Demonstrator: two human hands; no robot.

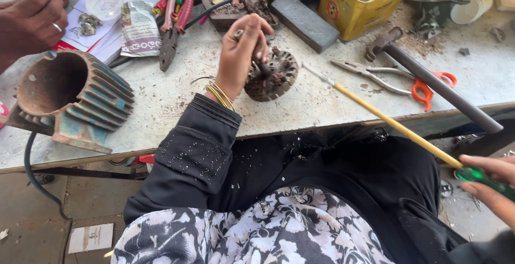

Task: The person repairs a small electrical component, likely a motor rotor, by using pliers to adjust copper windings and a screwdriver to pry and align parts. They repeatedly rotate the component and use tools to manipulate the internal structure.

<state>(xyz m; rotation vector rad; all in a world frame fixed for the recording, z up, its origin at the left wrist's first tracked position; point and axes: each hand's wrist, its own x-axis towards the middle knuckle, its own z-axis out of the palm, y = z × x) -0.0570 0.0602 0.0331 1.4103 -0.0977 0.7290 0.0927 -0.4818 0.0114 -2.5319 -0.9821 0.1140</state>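
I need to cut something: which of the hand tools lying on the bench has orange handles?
The scissors at the right, beside the hammer. The pliers near the top left have red and pink grips instead.

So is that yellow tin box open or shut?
Open. The yellow tin box has no lid on top, and things poke out of its open mouth.

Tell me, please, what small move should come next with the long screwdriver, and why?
Probably swing the screwdriver tip back onto the round wound motor part. The left hand grips the part's centre shaft, holding it on the bench, while the right hand holds the green handle off the bench edge, and the tip rests on the bench just right of the part.
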